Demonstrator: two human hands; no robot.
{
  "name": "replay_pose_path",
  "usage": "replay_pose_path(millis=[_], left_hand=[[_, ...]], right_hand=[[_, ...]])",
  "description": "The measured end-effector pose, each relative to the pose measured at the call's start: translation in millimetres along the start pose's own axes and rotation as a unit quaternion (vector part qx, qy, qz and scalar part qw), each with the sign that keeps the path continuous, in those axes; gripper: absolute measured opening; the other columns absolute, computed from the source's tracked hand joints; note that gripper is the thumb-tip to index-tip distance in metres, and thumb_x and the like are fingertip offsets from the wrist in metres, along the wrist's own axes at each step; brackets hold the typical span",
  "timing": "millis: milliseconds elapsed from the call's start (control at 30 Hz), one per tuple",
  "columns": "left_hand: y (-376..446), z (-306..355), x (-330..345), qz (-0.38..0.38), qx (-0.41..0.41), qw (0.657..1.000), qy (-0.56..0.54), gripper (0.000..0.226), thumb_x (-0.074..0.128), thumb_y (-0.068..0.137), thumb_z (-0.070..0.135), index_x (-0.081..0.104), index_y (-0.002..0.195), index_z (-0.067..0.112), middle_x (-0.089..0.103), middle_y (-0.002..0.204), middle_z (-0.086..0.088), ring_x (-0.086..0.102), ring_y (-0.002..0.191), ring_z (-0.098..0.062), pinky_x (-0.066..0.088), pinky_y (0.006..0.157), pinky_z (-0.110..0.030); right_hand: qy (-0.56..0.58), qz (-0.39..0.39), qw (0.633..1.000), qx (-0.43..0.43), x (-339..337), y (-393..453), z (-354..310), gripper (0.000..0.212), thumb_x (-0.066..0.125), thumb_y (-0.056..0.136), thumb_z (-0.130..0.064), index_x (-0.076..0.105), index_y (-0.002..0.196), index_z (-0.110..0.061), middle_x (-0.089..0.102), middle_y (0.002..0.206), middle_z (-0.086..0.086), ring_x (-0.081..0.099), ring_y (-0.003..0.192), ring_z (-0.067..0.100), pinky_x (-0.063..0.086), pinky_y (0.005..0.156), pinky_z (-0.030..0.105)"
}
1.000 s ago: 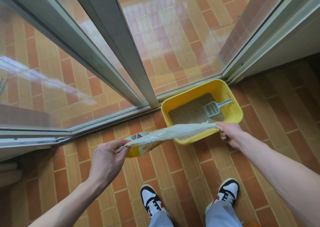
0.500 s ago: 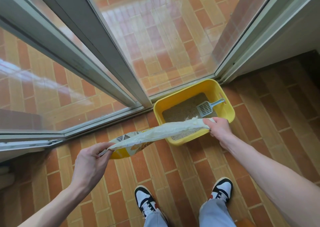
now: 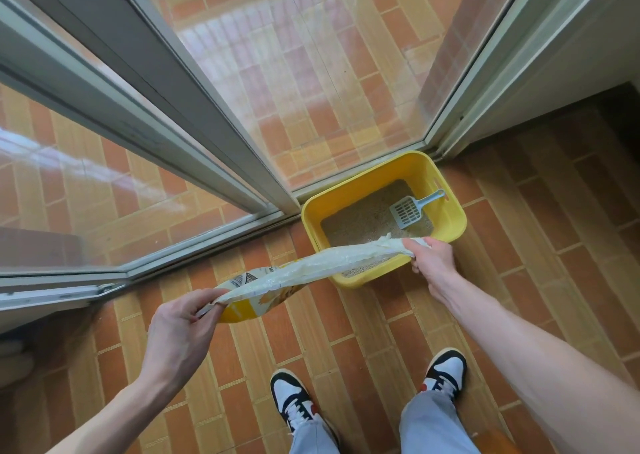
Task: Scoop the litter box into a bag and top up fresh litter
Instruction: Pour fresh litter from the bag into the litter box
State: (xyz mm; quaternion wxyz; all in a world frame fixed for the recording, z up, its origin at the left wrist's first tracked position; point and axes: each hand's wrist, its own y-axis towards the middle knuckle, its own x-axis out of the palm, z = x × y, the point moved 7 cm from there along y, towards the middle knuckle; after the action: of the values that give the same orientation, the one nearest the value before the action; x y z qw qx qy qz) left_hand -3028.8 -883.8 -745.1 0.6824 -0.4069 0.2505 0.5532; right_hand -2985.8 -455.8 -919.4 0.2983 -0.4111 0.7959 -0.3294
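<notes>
A yellow litter box (image 3: 446, 199) stands on the tiled floor in the corner by the glass doors, holding beige litter. A grey-blue slotted scoop (image 3: 410, 210) lies in it, handle against the right wall. I hold a white and yellow litter bag (image 3: 311, 270) stretched level above the floor. My left hand (image 3: 180, 332) pinches its yellow end at the left. My right hand (image 3: 433, 259) grips its crumpled white end over the box's near rim. The bag hides part of that rim.
Sliding glass doors with grey frames (image 3: 221, 135) run along the far side, their track (image 3: 194, 249) at floor level. A white wall (image 3: 568, 72) closes the right corner. My two shoes (image 3: 294, 401) stand on brick-pattern tiles near the bottom.
The view has shifted slightly and both hands with the bag have drifted a little left and down in it. The grip on both ends of the bag is the same.
</notes>
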Motion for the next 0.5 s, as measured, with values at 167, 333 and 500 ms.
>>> replay_pose_path(millis=[167,333,500], left_hand=[[-1,1,1,0.008,-0.013,1.0,-0.014,0.021,0.074,0.092,0.014,0.08,0.109,0.024,0.078,0.104,0.007,0.072,0.095,-0.009,0.058,0.074,-0.03],[-2,10,6,0.011,-0.013,1.0,-0.015,0.021,0.075,0.091,0.013,0.081,0.107,0.024,0.078,0.1,0.009,0.073,0.093,-0.011,0.061,0.072,-0.037],[-3,25,10,0.001,0.011,1.0,-0.017,0.023,0.074,0.091,0.01,0.081,0.108,0.025,0.076,0.099,0.013,0.071,0.093,-0.004,0.062,0.072,-0.037]], right_hand=[[0.004,0.009,1.0,-0.009,-5,6,5,0.068,0.075,0.089,-0.028,0.046,0.146,-0.003,0.063,0.079,0.008,0.05,0.061,0.015,0.043,0.064,0.031],[0.004,0.029,1.0,-0.011,-11,10,10,0.074,0.074,0.09,-0.03,0.039,0.152,-0.006,0.061,0.082,0.01,0.05,0.064,0.017,0.044,0.071,0.034],[-0.011,0.037,0.999,0.021,-19,13,20,0.065,0.075,0.088,-0.032,0.053,0.142,-0.004,0.06,0.075,0.006,0.049,0.059,0.016,0.041,0.057,0.027]])
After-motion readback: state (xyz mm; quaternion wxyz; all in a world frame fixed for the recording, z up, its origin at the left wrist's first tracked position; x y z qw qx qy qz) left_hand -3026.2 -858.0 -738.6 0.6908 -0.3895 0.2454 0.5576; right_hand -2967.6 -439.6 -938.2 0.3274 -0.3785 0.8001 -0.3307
